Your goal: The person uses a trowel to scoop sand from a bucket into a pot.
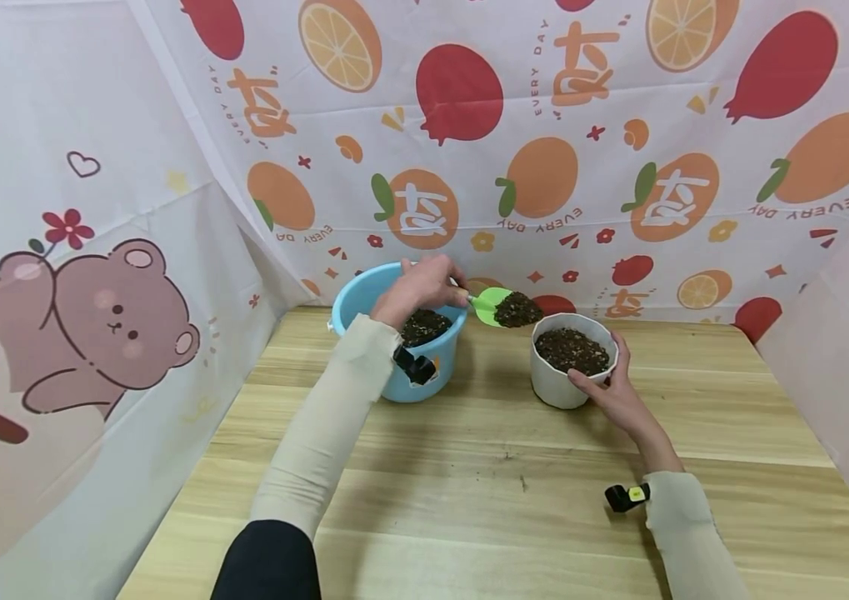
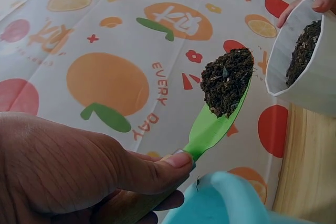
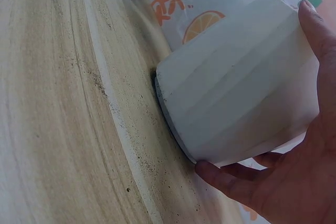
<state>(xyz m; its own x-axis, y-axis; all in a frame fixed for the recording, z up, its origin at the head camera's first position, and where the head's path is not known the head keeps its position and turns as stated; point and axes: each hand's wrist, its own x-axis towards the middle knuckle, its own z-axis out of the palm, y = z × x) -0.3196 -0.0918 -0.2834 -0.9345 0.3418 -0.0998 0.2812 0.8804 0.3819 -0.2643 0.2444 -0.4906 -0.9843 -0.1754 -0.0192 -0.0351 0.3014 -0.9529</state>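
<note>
My left hand point(image 1: 422, 287) grips the wooden handle point(image 2: 128, 205) of a small garden trowel with a green blade point(image 1: 487, 305). A heap of dark soil point(image 2: 226, 82) lies on the blade, which is held in the air between the blue bucket point(image 1: 417, 385) and a white flowerpot point(image 1: 557, 388), close to the pot's rim. My right hand point(image 1: 622, 398) holds the flowerpot from its right side, thumb at the rim and fingers around the wall. Soil point(image 1: 572, 351) fills much of the pot. More soil point(image 1: 424, 327) shows inside the bucket, partly hidden by my left arm.
Everything stands on a wooden table point(image 1: 484, 517), with dark crumbs point(image 1: 522, 482) scattered on it. A fruit-patterned cloth point(image 1: 544, 108) hangs behind. Another cloth with a bear print point(image 1: 124, 317) hangs at the left.
</note>
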